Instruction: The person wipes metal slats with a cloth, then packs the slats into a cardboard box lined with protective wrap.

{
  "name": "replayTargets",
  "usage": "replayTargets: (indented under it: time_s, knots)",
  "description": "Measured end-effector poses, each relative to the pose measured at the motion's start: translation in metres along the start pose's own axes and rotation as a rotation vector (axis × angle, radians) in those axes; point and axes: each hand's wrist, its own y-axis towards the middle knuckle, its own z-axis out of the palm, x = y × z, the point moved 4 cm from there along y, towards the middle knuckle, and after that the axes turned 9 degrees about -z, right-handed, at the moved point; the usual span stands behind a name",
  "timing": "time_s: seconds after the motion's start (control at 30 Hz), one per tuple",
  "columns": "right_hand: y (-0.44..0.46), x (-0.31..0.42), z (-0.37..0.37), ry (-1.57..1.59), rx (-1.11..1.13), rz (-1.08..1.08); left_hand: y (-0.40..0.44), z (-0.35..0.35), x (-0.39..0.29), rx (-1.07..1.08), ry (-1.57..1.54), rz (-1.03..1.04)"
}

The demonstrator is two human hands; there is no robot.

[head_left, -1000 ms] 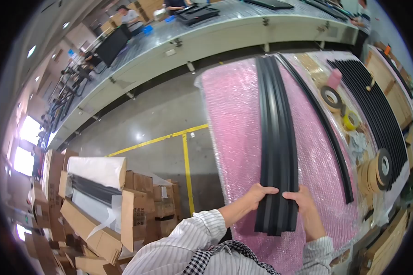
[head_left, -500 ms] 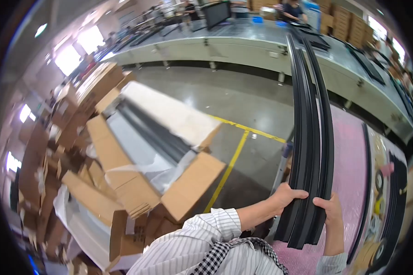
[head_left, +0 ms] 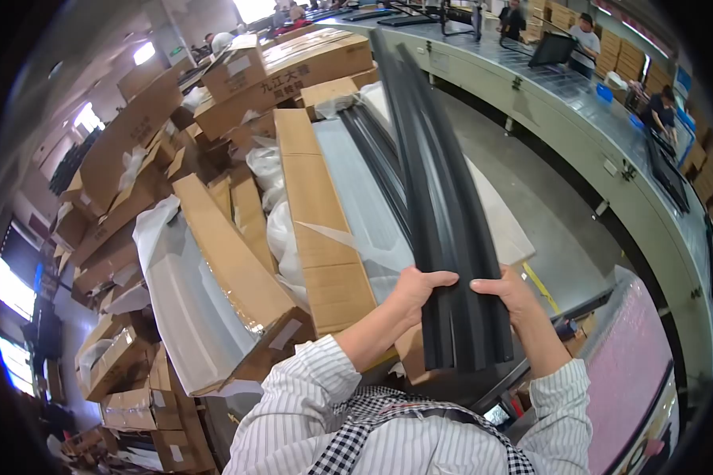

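A bundle of long black profile strips (head_left: 444, 198) stretches away from me, held up in front of my body. My left hand (head_left: 417, 294) grips its left edge near the close end, thumb on top. On the opposite edge my right hand (head_left: 509, 294) is closed the same way, its fingers hidden underneath. Behind and left of the bundle is an open long cardboard box (head_left: 325, 214), with more black strips (head_left: 372, 158) and white foam sheet inside. The far end of the held bundle overlaps this box in view.
Another open box (head_left: 230, 277) with white wrapping stands at left, beside heaped cartons (head_left: 285, 87). A long conveyor table (head_left: 547, 103) curves along the back and right, with people working at it. A pink wrapped surface (head_left: 622, 364) lies at right.
My view has turned left, and both hands have carried the black strips from over the pink surface towards the open box. Both hands keep their grip.
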Motion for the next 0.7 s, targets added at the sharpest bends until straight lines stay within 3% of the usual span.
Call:
replayTargets:
  time_s: [0.27, 0.7]
  knots:
    - [0.11, -0.043, 0.039, -0.069, 0.15, 0.18, 0.049, -0.093, -0.022, -0.174, -0.188, -0.07]
    - [0.199, -0.085, 0.016, -0.098, 0.281, 0.273, 0.119, -0.131, -0.021, -0.339, -0.24, -0.082]
